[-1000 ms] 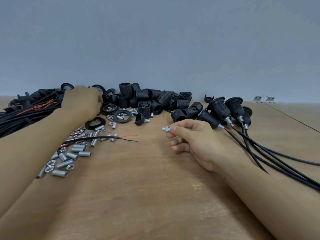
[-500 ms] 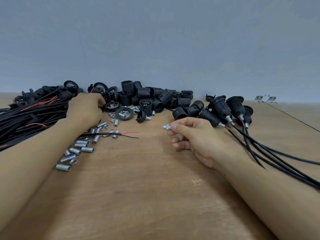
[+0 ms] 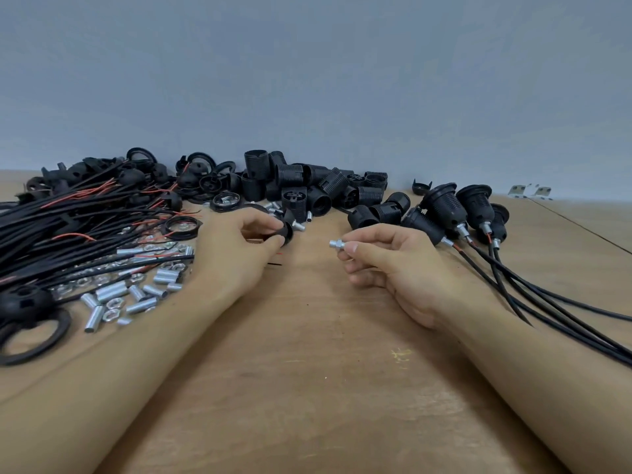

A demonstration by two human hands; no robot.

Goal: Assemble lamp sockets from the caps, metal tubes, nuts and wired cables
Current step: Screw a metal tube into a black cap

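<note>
Our left hand (image 3: 246, 248) has come away from the heap of loose parts on the left, where it was reaching half a second ago, and now sits near the middle of the brown wooden table (image 3: 307, 388) with its thumb and fingers curled round a small black domed plastic cap (image 3: 286, 230). Our right hand (image 3: 393, 268) has hardly moved: thumb and forefinger pinch a short silver threaded metal tube with a nut on it (image 3: 337, 243), its free end pointing left toward the cap, the two parts near but apart. We judge the picking step done and the joining step next, the tube going into the cap's hole. The bundle of black wired cables with red cores (image 3: 68, 220) lies untouched at left, and the finished black sockets (image 3: 455, 210) rest at right.
</note>
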